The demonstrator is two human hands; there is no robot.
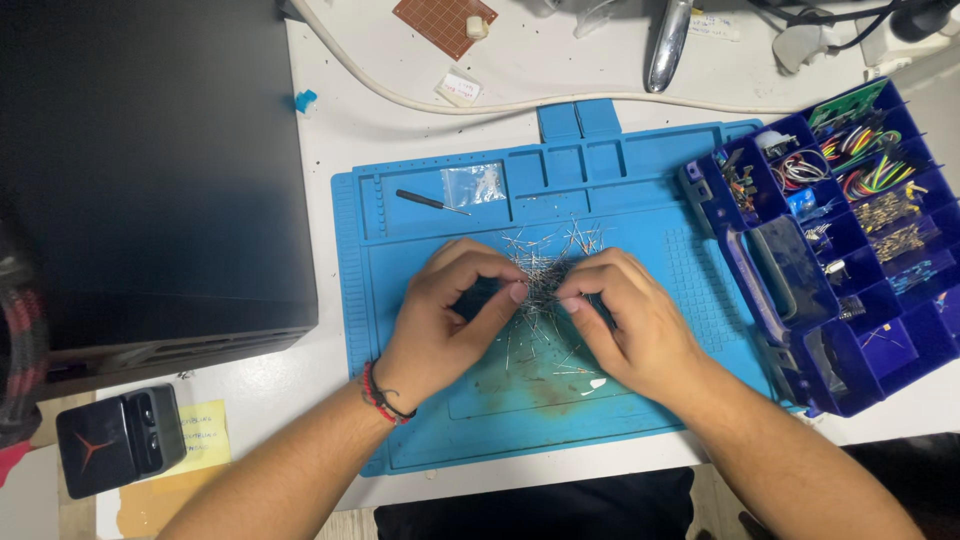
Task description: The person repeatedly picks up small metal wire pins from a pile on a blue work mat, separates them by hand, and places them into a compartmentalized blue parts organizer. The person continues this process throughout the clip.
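A heap of thin metal-legged components (545, 262) lies in the middle of a blue silicone work mat (690, 200). My left hand (445, 320) and my right hand (630, 320) rest on the mat on either side of the heap. The fingertips of both meet at its near edge and pinch at the wires. Exactly which piece each hand has hold of is hidden by the fingers. A red and black cord bracelet (382, 395) sits on my left wrist.
A dark blue compartment box (850, 240) of wires and small parts stands open at the right. A black case (150, 170) fills the left. On the mat's far side lie a small screwdriver (430, 201) and a clear bag (473, 184). A white cable (420, 98) crosses behind.
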